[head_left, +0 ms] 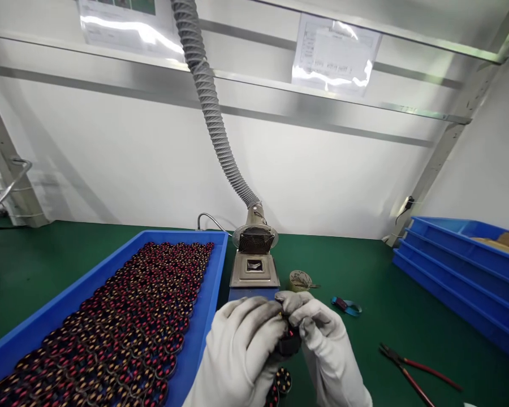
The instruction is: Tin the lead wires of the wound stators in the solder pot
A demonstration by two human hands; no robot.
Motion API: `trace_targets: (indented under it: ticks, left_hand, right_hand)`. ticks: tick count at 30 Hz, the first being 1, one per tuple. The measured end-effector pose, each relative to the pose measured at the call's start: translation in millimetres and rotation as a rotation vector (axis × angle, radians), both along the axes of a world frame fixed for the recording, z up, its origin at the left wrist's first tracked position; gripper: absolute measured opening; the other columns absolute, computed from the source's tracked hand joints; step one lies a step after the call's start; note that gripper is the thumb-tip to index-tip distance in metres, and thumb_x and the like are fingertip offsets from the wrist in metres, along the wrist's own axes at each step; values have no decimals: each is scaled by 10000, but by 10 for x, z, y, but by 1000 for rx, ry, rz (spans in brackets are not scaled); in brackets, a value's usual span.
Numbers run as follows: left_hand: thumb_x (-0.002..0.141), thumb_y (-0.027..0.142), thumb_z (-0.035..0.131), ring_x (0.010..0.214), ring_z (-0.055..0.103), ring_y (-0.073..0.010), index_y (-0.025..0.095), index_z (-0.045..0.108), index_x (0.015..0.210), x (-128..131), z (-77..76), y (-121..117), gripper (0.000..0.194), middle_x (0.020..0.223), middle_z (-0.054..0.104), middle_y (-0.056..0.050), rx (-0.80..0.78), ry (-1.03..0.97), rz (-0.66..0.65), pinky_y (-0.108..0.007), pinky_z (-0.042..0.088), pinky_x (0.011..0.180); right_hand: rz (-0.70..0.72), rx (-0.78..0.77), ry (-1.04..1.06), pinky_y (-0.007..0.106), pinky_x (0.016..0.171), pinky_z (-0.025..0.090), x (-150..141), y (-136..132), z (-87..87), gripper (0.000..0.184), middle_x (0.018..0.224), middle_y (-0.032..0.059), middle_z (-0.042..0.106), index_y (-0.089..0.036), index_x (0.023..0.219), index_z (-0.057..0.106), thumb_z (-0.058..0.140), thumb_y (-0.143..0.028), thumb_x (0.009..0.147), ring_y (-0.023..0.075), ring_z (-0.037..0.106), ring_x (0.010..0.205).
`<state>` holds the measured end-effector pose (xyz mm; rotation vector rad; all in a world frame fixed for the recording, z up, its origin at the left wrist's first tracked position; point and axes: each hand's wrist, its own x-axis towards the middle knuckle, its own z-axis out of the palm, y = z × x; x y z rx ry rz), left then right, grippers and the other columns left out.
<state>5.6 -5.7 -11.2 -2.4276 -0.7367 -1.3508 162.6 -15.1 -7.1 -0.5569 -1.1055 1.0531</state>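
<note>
My left hand [246, 345], in a white glove with greyed fingertips, is closed around a small round black part [289, 341]. Some red and a speck of yellow show on that part, though my fingers cover most of it. From the right, my gloved right hand [322, 333] pinches at its upper edge with thumb and fingers; what lies between those fingertips is too small to make out. Below my hands on the table are similar round parts [283, 380] with pale and red segments around a dark ring, partly hidden by my left hand.
To the left, a blue tray [223, 265] holds many such round parts. A metal solder pot [254, 277] stands ahead beneath a grey extraction hose [214, 113]. Rightward lie a small tin [300, 280], a blue strap [351, 308], red-handled pliers [407, 364] and stacked blue trays [458, 282].
</note>
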Motion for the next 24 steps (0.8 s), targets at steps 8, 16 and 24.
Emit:
trace_targets:
  ticks: [8, 16, 24]
  left_hand:
    - [785, 153, 531, 1039, 516, -197, 133, 551, 1023, -41, 22, 20, 239, 1041, 626, -110, 38, -51, 68, -334, 385, 884]
    - [819, 201, 553, 986, 564, -121, 233, 493, 1150, -34, -10, 14, 338, 1080, 623, -20, -329, -164, -147, -223, 452, 861]
    - [866, 219, 492, 918, 600, -92, 294, 606, 849, -115, 7, -2, 138, 929, 642, 57, -765, -705, -157, -189, 476, 826]
  right_hand:
    - [121, -179, 259, 381, 894, 467, 19, -4, -84, 331, 947, 39, 670, -246, 894, 683, 785, -384, 612, 216, 606, 923]
    - [300, -345, 265, 281, 854, 475, -235, -44, -130, 404, 907, 59, 680, -212, 964, 682, 812, -323, 598, 177, 625, 876]
    - [488, -478, 368, 290, 706, 509, -236, -119, -72, 369, 898, 65, 663, -183, 1005, 650, 766, -292, 672, 171, 633, 750]
